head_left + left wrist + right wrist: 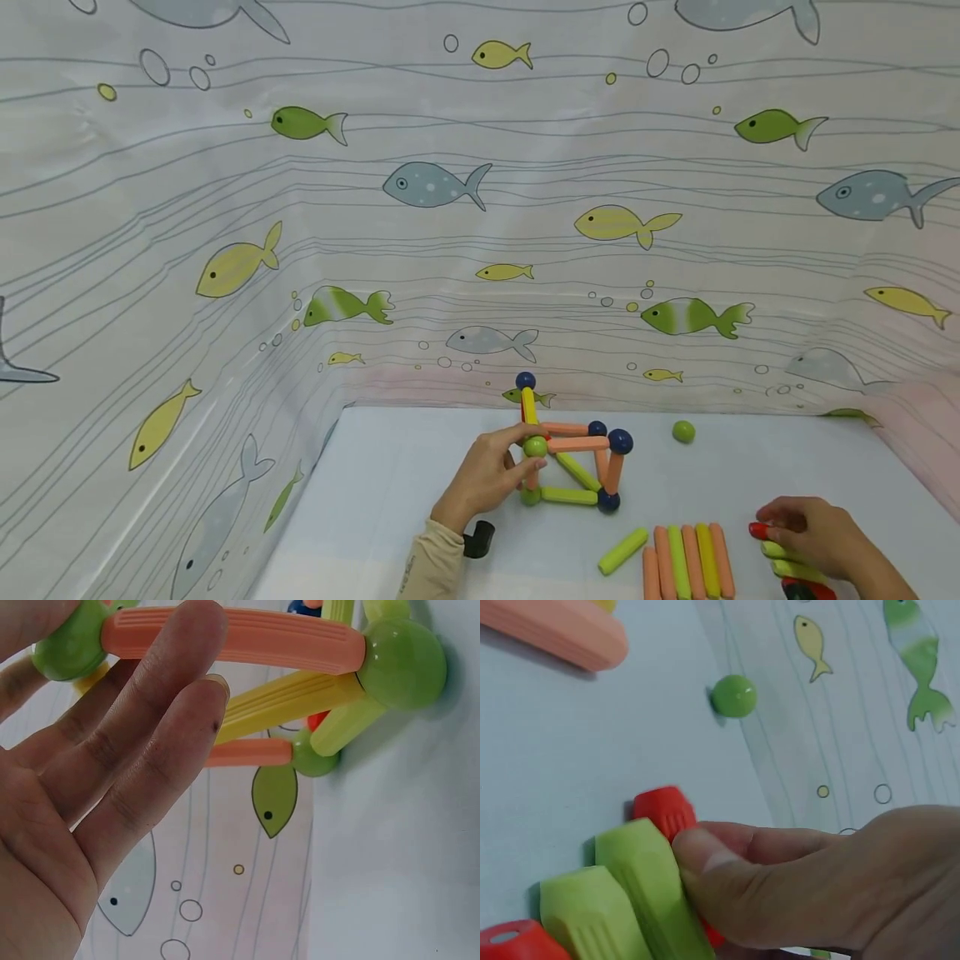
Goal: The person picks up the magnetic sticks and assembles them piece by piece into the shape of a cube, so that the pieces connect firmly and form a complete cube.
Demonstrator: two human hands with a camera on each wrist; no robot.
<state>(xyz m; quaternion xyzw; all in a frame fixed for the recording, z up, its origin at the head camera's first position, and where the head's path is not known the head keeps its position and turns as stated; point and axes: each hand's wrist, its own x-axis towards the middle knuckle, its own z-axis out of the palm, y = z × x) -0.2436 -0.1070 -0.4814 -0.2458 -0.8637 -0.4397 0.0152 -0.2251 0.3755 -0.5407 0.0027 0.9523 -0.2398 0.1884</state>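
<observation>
A frame of magnetic rods and balls (577, 444) stands on the white table, with blue balls at its right corners. One blue ball (526, 381) tops a yellow rod that rises at its left. My left hand (487, 473) pinches the green ball (535, 447) at the front left top corner between thumb and fingers. In the left wrist view an orange rod (292, 639) runs from this ball to a lower green ball (401, 664). On the right, my right hand (821, 533) pinches a red rod (664, 808) beside two lime green rods (649, 877).
A row of orange, green and yellow rods (692, 560) lies at the front, with a single lime rod (623, 551) to its left. A loose green ball (683, 431) sits near the back. A black object (478, 540) is by my left wrist. Fish-patterned sheeting (555, 183) forms the walls.
</observation>
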